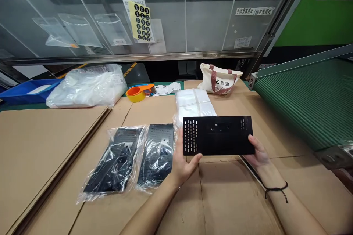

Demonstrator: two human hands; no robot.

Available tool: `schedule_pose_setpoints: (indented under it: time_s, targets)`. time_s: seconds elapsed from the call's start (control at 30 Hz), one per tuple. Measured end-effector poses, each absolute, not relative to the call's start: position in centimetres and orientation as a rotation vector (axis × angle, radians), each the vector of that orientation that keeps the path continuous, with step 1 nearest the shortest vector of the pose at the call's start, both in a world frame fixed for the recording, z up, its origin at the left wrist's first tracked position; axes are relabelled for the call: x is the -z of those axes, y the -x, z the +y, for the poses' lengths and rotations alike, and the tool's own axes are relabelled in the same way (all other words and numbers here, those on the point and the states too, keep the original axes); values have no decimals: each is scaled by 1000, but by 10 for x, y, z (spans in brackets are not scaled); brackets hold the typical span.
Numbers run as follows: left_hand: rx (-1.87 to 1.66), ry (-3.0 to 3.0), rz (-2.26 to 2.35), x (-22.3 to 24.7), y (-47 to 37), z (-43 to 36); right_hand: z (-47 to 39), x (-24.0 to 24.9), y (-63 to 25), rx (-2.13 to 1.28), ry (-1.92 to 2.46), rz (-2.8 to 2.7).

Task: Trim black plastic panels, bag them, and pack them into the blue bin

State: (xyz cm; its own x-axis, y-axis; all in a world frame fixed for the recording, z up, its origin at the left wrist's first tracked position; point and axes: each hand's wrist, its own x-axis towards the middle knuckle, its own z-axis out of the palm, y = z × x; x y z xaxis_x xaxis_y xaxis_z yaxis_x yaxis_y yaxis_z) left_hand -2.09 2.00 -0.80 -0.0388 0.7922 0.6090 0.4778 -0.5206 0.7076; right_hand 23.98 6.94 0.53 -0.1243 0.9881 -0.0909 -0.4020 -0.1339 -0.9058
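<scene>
A flat black panel (217, 139) with rows of small slots at both ends is held up above the cardboard. My left hand (183, 163) grips its left end, thumb on the front by the lower edge. At the right end my right hand (256, 152) pinches it, thumb on the front; the other fingers are mostly hidden behind. Two similar black panels in clear plastic bags lie to the left: one bagged panel (157, 154) close to my left hand, another bagged panel (114, 161) farther left. Behind the held panel sits a stack of clear bags (194, 102).
Cardboard sheets (49, 147) are stacked at the left. A tape dispenser (138, 93), a large plastic bundle (88, 86), a blue tray (30, 91) and a cloth bag (220, 79) stand along the back. A green conveyor belt (309, 95) rises at the right.
</scene>
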Motion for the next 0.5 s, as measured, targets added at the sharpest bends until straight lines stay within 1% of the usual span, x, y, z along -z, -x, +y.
schedule_pose_setpoints:
  time_s: [0.13, 0.5]
  targets:
    - [-1520, -1899, 1370, 8, 18, 21, 67, 3, -248, -1479, 928, -946]
    - [-1606, -1754, 1380, 12, 16, 21, 65, 2, -247, -1485, 942, -880]
